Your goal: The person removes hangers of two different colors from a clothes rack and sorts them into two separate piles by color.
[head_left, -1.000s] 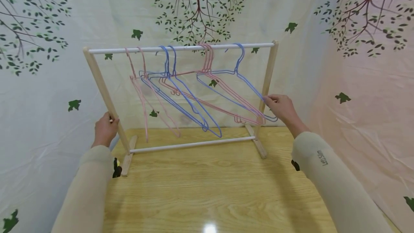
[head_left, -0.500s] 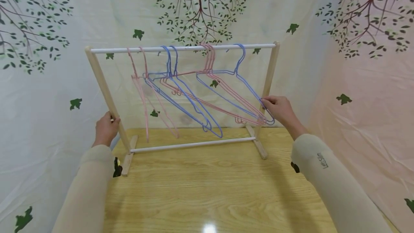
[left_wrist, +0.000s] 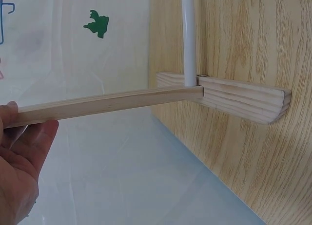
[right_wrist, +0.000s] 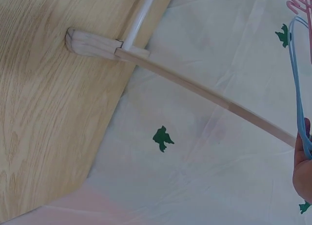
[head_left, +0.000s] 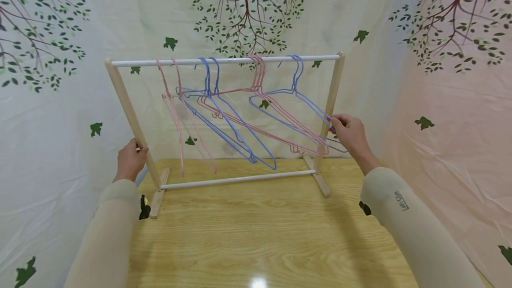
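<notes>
My left hand (head_left: 131, 161) grips the left wooden post (head_left: 125, 103) of a small clothes rack. In the left wrist view its thumb and fingers (left_wrist: 46, 137) lie on either side of that post. Over by the right post (head_left: 335, 83), my right hand (head_left: 351, 133) pinches the sloping arm of blue clothes hangers (head_left: 295, 87), whose two hooks hang from the white top rail (head_left: 138, 63). The right wrist view shows the blue loop (right_wrist: 296, 74) running into the hand (right_wrist: 303, 183) at the frame's edge, where the fingers are partly cut off.
Pink hangers (head_left: 258, 86) hang left of the held ones, then blue hangers (head_left: 207, 81), then two pink hangers (head_left: 178, 79). A white lower rail (head_left: 236, 179) joins the rack's feet on the wooden table (head_left: 248, 230). A leaf-patterned curtain (head_left: 384, 79) stands behind.
The right hand shifted slightly left, then back right and a little up. The blue hangers' two hooks now show apart at the rail. The left hand stays on its post.
</notes>
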`<action>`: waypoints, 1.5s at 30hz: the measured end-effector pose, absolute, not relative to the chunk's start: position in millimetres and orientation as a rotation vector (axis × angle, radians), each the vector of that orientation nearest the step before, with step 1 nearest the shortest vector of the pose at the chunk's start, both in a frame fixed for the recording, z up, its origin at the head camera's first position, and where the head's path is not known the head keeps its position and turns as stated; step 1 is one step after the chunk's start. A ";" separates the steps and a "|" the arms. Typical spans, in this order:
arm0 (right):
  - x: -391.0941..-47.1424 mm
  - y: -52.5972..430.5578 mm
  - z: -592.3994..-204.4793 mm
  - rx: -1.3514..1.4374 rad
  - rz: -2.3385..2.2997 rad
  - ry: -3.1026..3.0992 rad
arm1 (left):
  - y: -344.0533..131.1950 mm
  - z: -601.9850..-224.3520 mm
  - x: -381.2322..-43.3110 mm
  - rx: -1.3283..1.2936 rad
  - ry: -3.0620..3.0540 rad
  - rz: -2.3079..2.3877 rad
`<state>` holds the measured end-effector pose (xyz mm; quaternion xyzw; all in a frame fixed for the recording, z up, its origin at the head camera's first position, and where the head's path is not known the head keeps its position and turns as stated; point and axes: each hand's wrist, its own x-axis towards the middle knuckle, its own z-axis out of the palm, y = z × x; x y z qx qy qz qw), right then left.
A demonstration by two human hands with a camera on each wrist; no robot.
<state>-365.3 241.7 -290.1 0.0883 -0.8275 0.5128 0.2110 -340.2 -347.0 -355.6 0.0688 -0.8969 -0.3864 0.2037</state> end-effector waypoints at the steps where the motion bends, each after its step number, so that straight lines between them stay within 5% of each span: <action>1: -364.9 241.5 -289.7 0.241 1.423 -2.301 | -346.9 -355.3 -339.5 0.189 -2.502 -1.078; 29: -367.5 230.7 -299.4 0.316 0.789 -2.307 | -349.3 -357.3 -340.4 0.186 -2.489 -1.056; 45: -364.5 225.4 -298.1 0.256 0.987 -2.092 | -353.4 -353.7 -347.3 0.179 -2.504 -1.076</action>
